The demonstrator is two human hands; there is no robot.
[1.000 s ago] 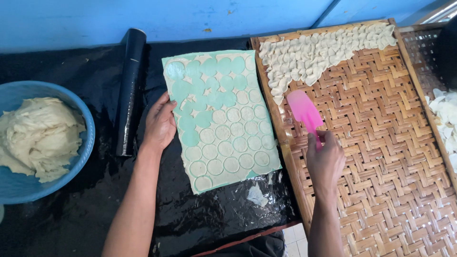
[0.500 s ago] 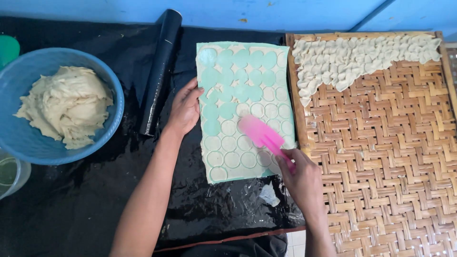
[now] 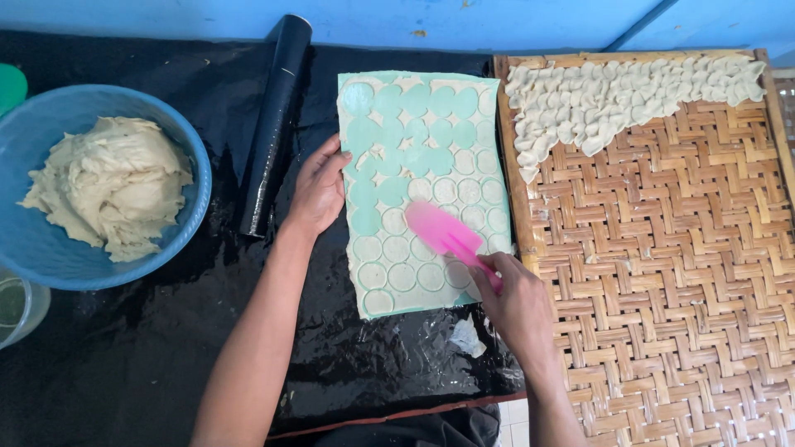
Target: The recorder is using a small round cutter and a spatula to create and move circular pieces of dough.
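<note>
A thin sheet of pale dough [image 3: 431, 273] cut into several round discs lies on a light green mat [image 3: 389, 108] in the middle of the black table. My left hand [image 3: 319, 189] presses flat on the mat's left edge. My right hand [image 3: 515, 300] grips a pink spatula [image 3: 443, 232], whose blade lies on the dough discs at the sheet's lower right. The upper discs are gone, leaving round green holes.
A woven bamboo tray [image 3: 679, 273] on the right holds several folded dough pieces [image 3: 613, 95] along its top. A black rolling pin [image 3: 276, 124] lies left of the mat. A blue bowl [image 3: 195, 190] of dough sits at far left, beside a glass jar [image 3: 21, 306].
My right hand carried the pink spatula from over the bamboo tray leftwards onto the dough sheet. My left hand stayed on the mat's left edge. The camera view shifted left.
</note>
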